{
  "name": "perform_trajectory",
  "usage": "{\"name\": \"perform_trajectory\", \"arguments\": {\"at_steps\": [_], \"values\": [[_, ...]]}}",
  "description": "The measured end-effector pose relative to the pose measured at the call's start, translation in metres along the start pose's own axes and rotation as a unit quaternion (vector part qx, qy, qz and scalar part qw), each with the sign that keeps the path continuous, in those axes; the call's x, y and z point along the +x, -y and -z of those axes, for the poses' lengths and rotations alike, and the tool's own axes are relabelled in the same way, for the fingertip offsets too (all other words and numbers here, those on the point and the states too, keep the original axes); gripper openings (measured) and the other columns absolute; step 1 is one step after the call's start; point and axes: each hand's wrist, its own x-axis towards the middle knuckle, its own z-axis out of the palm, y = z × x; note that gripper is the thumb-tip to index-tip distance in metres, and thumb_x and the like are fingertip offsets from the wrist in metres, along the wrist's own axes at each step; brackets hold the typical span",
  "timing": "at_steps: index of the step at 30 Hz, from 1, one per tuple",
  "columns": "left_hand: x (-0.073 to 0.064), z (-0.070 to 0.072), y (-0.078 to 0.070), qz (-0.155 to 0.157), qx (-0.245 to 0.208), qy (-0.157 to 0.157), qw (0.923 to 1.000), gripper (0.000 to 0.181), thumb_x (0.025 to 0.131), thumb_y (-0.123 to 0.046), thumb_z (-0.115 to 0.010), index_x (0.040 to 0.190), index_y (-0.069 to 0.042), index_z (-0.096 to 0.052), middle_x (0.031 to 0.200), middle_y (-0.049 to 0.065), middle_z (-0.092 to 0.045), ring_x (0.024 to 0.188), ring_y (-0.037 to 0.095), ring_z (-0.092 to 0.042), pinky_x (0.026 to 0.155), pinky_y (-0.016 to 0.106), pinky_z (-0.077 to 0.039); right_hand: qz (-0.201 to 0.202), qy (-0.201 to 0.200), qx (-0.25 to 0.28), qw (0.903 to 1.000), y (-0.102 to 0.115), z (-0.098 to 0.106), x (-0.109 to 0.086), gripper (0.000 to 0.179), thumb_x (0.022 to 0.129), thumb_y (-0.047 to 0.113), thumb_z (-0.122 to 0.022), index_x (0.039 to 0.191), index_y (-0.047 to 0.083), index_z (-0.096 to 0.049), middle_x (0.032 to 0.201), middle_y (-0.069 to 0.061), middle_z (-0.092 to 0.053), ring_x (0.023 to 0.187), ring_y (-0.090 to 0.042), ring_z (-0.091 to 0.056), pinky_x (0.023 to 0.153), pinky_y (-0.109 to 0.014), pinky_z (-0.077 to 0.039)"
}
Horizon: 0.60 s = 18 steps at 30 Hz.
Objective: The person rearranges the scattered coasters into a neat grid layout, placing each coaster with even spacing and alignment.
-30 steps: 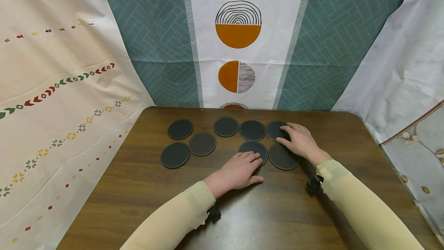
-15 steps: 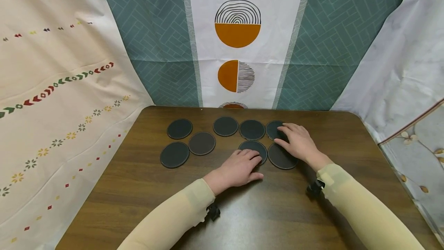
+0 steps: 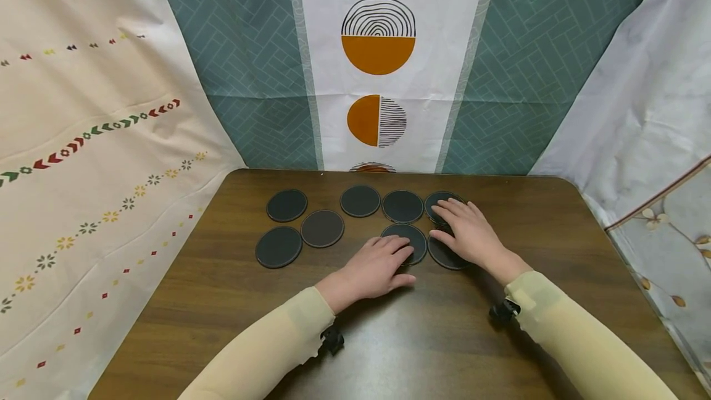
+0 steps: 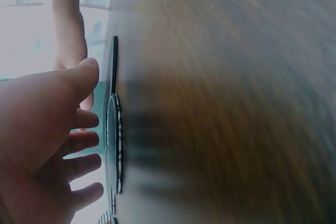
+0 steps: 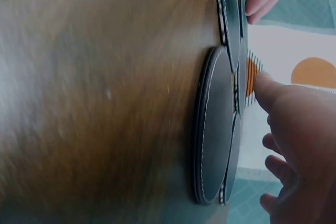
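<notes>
In the head view my left hand (image 3: pixel 373 269) hovers palm down, fingers spread, its fingertips overlapping a black round coaster (image 3: pixel 395 233) in the front row. The left wrist view shows those fingertips close over the coaster (image 4: pixel 112 145), thumb pointing toward the other hand. My right hand (image 3: pixel 469 233) reaches over two more coasters: the far right one (image 3: pixel 435 200) under its fingers, and the near right one (image 3: pixel 442 256) below its thumb. From the right wrist, the near coaster (image 5: pixel 216 124) shows a thick, doubled edge with light stitching. Neither hand grips anything.
Two more coasters, the back middle one (image 3: pixel 360 201) and its neighbour (image 3: pixel 402 206), lie beyond my hands. A separate group sits at the left, with a browner coaster (image 3: pixel 323 228) among black ones. The wooden table (image 3: pixel 389 350) ends at hanging cloths (image 3: pixel 266 79).
My right hand has shifted to the left, its fingers now farther over the far right coaster. The left hand has barely moved, and the coasters keep their places.
</notes>
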Motion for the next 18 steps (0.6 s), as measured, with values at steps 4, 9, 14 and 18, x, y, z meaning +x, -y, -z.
{"name": "perform_trajectory", "arguments": {"at_steps": [4,9,14,18], "values": [[-0.007,0.002,0.006,0.01,0.003,0.002,0.9999,0.071,0.112,-0.062,-0.056,0.164,-0.014,-0.054,0.171,0.006,-0.047,0.159,0.027,-0.042,0.127,0.051,-0.036,0.022,0.001,-0.006,0.9997,0.009,-0.001,-0.004,0.067,0.107,0.04,-0.075,0.161,0.005,-0.056,0.167,-0.021,-0.05,0.158,-0.045,-0.039,0.127,-0.071,-0.024],[-0.015,0.005,0.014,0.02,0.007,-0.003,0.9998,0.072,0.112,-0.063,-0.055,0.165,-0.014,-0.053,0.17,0.007,-0.048,0.159,0.029,-0.042,0.128,0.051,-0.035,0.042,0.013,-0.008,0.999,0.021,-0.002,-0.008,0.068,0.108,0.04,-0.074,0.163,0.007,-0.055,0.169,-0.019,-0.048,0.16,-0.043,-0.037,0.127,-0.072,-0.025],[-0.025,0.006,0.022,0.032,0.009,-0.017,0.9993,0.072,0.112,-0.062,-0.056,0.165,-0.013,-0.054,0.169,0.008,-0.049,0.158,0.031,-0.043,0.126,0.053,-0.037,0.066,0.016,-0.006,0.9976,0.032,-0.005,-0.012,0.069,0.107,0.042,-0.075,0.164,0.008,-0.055,0.169,-0.018,-0.048,0.16,-0.043,-0.038,0.125,-0.072,-0.027],[-0.033,0.008,0.029,0.042,-0.004,-0.027,0.9987,0.072,0.111,-0.06,-0.058,0.164,-0.012,-0.054,0.168,0.01,-0.05,0.157,0.034,-0.044,0.126,0.057,-0.037,0.086,0.024,-0.003,0.996,0.04,-0.007,-0.014,0.071,0.106,0.043,-0.076,0.164,0.007,-0.054,0.17,-0.019,-0.047,0.16,-0.044,-0.038,0.125,-0.072,-0.029]]}}
